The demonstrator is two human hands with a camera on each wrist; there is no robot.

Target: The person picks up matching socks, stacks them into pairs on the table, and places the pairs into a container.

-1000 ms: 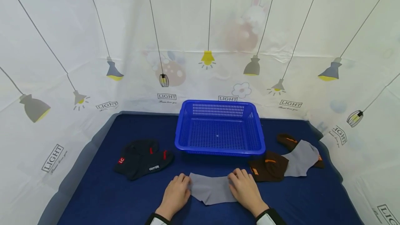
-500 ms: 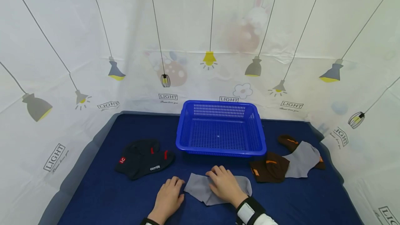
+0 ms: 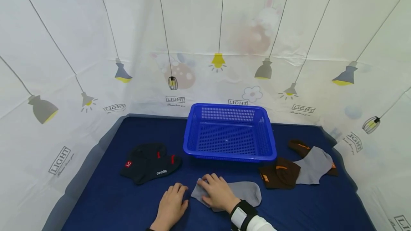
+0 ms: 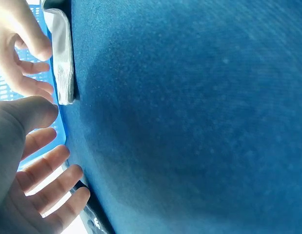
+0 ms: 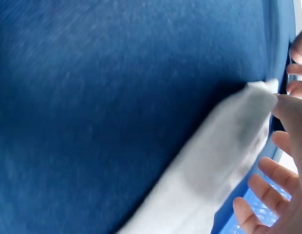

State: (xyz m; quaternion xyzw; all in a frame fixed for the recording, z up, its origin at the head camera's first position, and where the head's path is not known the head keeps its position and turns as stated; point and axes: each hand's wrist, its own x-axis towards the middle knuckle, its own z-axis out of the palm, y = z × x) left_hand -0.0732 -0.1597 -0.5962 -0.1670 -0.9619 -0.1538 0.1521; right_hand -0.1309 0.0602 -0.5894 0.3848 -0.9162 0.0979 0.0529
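Note:
A grey sock (image 3: pixel 245 191) lies flat in front of me, its toe to the right and its cuff to the left. Over the cuff half is my right hand (image 3: pixel 219 192), which hides part of the sock. In the right wrist view the thumb is right at the sock's end and the other fingers are spread, slightly bent. To the left of the cuff, my left hand (image 3: pixel 171 202) is close over the cloth, fingers apart and holding nothing. The left wrist view shows its loosely bent fingers (image 4: pixel 55 186) beside the grey sock (image 4: pixel 63 58).
A blue plastic basket (image 3: pixel 189 131) stands behind the sock. Dark socks (image 3: pixel 146 165) with red marks lie at the left. At the right are brown socks (image 3: pixel 287 174) with orange marks and another grey sock (image 3: pixel 314 165). A white printed curtain (image 3: pixel 205 17) surrounds the navy table (image 3: pixel 106 202).
My right hand has moved left along the grey sock, from its toe end to its cuff, uncovering the toe. My left hand has drawn back slightly left, away from the cuff.

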